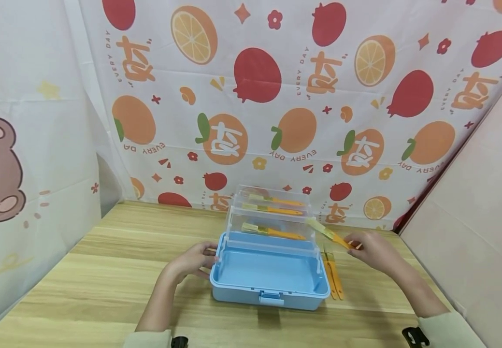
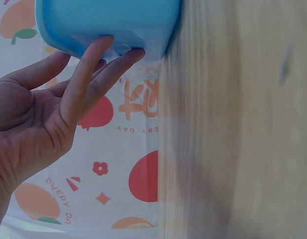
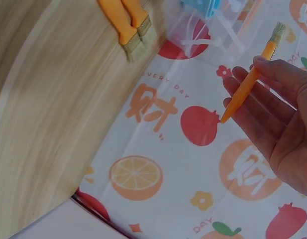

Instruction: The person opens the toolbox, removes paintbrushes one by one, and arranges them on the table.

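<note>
A light blue storage box [image 1: 272, 270] stands open on the table, its clear tiered trays [image 1: 272, 220] raised at the back. Three paintbrushes with orange handles lie in those trays, one per level, the lowest a wide brush [image 1: 272, 231]. With extended fingers my left hand [image 1: 192, 262] touches the box's left side; in the left wrist view the fingertips [image 2: 136, 54] rest against its wall. My right hand [image 1: 374, 249] pinches another paintbrush [image 3: 248, 89] by its orange handle between thumb and fingers. Its pale bristles point left, beside the trays' right end.
Two more paintbrushes [image 1: 333, 275] lie side by side on the wooden table [image 1: 81, 285], close against the box's right side. Behind the table hangs a fruit-print curtain [image 1: 259, 121]. Pale walls stand at left and right.
</note>
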`<control>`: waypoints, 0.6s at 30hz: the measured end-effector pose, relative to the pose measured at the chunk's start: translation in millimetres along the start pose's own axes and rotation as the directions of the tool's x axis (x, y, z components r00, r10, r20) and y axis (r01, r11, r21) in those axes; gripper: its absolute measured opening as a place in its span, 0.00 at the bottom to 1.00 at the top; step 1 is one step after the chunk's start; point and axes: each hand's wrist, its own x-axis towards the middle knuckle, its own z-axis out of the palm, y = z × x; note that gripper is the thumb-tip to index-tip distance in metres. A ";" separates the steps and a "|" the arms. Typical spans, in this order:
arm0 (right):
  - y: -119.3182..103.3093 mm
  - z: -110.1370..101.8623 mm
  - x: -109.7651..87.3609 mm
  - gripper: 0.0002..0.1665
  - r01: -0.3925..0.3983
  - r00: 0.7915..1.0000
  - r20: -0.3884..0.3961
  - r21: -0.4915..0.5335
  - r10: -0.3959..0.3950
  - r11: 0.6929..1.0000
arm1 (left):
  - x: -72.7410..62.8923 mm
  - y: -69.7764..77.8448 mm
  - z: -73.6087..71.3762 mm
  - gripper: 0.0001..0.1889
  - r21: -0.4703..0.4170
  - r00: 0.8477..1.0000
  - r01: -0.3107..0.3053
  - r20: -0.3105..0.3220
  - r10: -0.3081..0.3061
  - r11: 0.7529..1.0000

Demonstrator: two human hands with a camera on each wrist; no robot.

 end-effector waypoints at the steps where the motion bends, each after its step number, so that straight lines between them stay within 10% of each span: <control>1: 1.0 0.0 -1.4 0.11 -0.009 1.000 0.002 0.001 0.009 1.000 | -0.2 0.4 0.1 0.21 0.000 1.000 0.000 0.000 0.000 1.000; 18: 18.8 11.0 -24.2 0.11 -0.130 0.991 0.040 0.014 0.130 0.991 | -9.1 0.6 9.0 0.21 -0.004 1.000 0.004 -0.024 -0.004 1.000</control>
